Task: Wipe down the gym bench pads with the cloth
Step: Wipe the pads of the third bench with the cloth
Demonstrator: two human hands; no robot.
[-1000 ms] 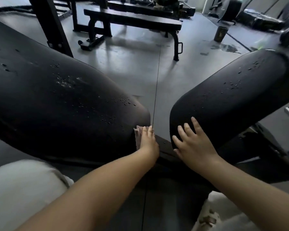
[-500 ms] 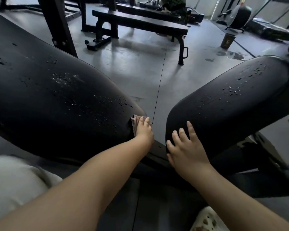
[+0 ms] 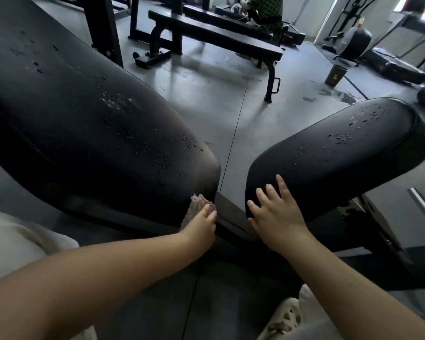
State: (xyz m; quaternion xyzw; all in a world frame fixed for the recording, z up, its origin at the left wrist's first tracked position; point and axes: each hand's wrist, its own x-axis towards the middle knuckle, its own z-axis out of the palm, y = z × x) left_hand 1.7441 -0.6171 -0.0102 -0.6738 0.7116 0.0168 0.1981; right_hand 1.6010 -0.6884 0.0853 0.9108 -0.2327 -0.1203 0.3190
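left hand [image 3: 201, 223] presses cloth [image 3: 197, 206] against near end of left pad [image 3: 88, 133], fingers straight | right hand [image 3: 274, 212] flat, spread on right pad [image 3: 341, 153], holding nothing | since earlier: cloth lower on pad end

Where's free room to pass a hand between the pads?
The floor-backed gap between the left pad and right pad is open higher up. Lower down it is crowded: left hand with cloth, and right hand on the right pad.
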